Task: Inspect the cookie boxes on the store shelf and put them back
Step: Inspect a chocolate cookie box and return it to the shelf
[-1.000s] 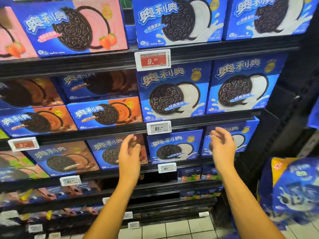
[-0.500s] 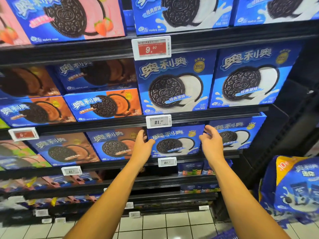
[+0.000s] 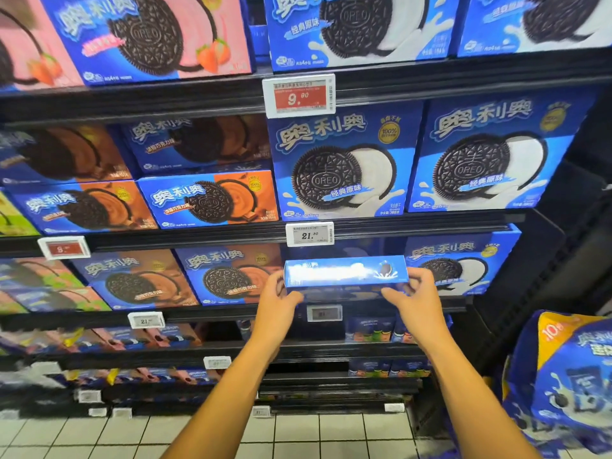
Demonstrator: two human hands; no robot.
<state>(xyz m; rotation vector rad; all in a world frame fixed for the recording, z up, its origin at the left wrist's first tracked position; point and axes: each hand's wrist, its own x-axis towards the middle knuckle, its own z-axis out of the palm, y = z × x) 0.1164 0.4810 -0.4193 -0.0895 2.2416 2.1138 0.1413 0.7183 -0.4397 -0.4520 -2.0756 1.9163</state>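
**Blue cookie box held flat between 2 hands at the shelf front**

The blue cookie box [image 3: 344,274] sits just right of the frame's centre, in front of the third shelf [image 3: 215,313] down. It is tipped so that a narrow side panel faces the camera, with a small cookie picture near that panel's right end. Its long axis runs left to right across the frame, nearly level.

The left hand [image 3: 276,304] closes its grip on the box's left end, thumb lying along the lower front edge. The right hand [image 3: 419,294] grips the right end, fingers curled over the top corner and thumb under the lower edge. The box spans the gap between both hands.

Just behind and right stands another blue box [image 3: 463,260]; to the left an orange-and-blue box [image 3: 228,276]. A price tag reading 21 [image 3: 310,234] hangs directly above.
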